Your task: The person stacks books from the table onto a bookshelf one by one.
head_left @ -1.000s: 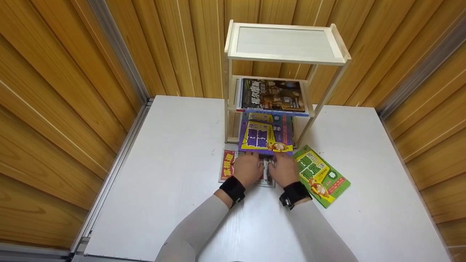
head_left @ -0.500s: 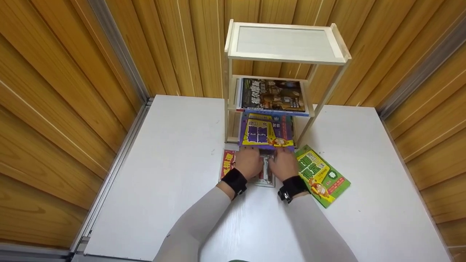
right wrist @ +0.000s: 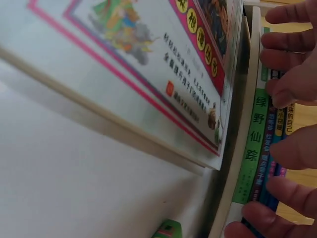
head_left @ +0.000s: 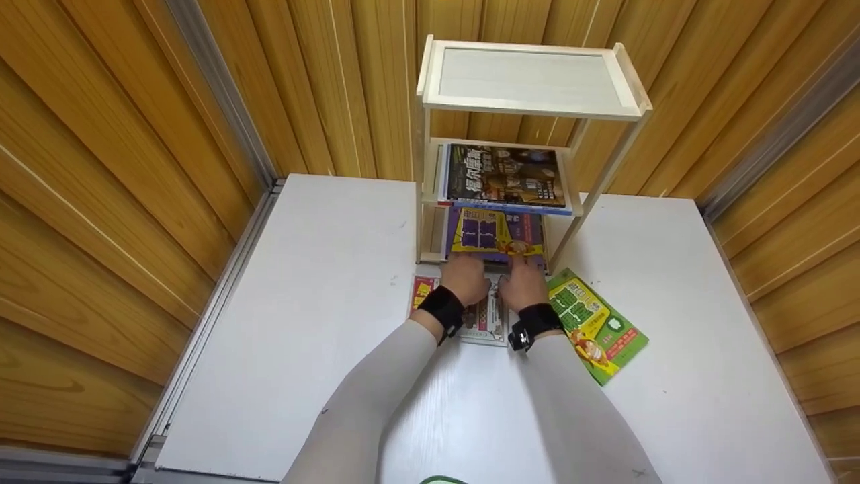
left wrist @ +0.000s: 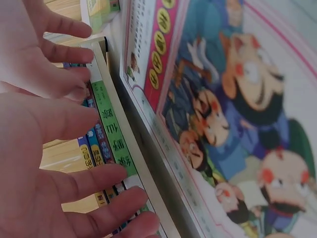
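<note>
A purple-and-yellow book (head_left: 494, 238) lies on top of a stack on the low shelf of a pale wooden rack (head_left: 433, 235). Spines face the person, among them a green spine (left wrist: 111, 124) at the bottom. My left hand (head_left: 465, 279) touches the stack's front edge with outstretched fingers. Beside it, my right hand (head_left: 524, 284) touches the same edge, its fingers spread in the right wrist view. Neither hand's fingers wrap round a book. Under the wrists, a cartoon-covered book (head_left: 489, 323) lies on the table, partly hidden by the left hand.
A green book (head_left: 594, 326) lies slanted on the table, to the right of the right hand. The rack's middle shelf holds a small stack topped by a dark-covered book (head_left: 507, 175). Above is the rack's top board (head_left: 527, 81). Wood-panelled walls (head_left: 363, 87) enclose the white table (head_left: 322, 282).
The purple-and-yellow book has slid back, deeper under the middle shelf. Both hands have moved forward with it, uncovering more of the cartoon-covered book's front part.
</note>
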{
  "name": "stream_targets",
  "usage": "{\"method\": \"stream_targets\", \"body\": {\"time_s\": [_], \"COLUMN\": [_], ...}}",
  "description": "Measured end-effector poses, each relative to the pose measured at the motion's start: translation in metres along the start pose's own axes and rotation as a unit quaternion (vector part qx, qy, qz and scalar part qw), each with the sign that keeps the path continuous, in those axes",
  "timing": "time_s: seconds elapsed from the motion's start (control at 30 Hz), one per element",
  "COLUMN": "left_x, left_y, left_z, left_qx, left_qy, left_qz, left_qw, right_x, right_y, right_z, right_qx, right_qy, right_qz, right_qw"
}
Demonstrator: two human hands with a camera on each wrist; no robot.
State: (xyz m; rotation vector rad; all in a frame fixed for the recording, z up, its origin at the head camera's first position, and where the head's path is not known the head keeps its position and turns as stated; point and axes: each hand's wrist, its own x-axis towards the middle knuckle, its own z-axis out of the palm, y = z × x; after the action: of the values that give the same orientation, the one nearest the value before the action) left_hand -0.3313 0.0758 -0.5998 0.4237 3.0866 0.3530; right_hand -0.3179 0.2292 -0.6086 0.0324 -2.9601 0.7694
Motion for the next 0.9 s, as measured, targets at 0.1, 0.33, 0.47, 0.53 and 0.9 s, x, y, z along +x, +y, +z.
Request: {"method": "stream_targets", "body": {"time_s": [0.1,0.33,0.47,0.53,0.9], "left_x": [0.002,0.007,0.001,-0.002,-0.044], "left_y": [-0.001,-0.007,-0.007,-0.008,-0.013], "left_z": [0.001,0.005,-0.004,-0.011,-0.039], "left_qx": [0.002,-0.022,-0.007,0.009,0.066], "left_qy": [-0.013,-0.026,-0.024,-0.015,0.007], "left_qz": [0.006,0.008,0.015,0.014,-0.025], "left_qw": [0.9999,0.9994,0.9996,0.9997,0.9975], "right_x": [0.005,0.004,-0.001,-0.004,-0.043], "right_y": [0.001,0.003,0.003,0.001,0.002], "right_z": [0.002,0.005,0.004,0.002,-0.001], "right_qx": [0.002,-0.002,-0.001,-0.006,-0.052], "right_qy": [-0.004,0.005,0.022,0.032,0.093], "right_qz": [0.003,-0.005,-0.011,-0.015,-0.053], "right_qw": [1.0,1.0,1.0,0.999,0.993]}}
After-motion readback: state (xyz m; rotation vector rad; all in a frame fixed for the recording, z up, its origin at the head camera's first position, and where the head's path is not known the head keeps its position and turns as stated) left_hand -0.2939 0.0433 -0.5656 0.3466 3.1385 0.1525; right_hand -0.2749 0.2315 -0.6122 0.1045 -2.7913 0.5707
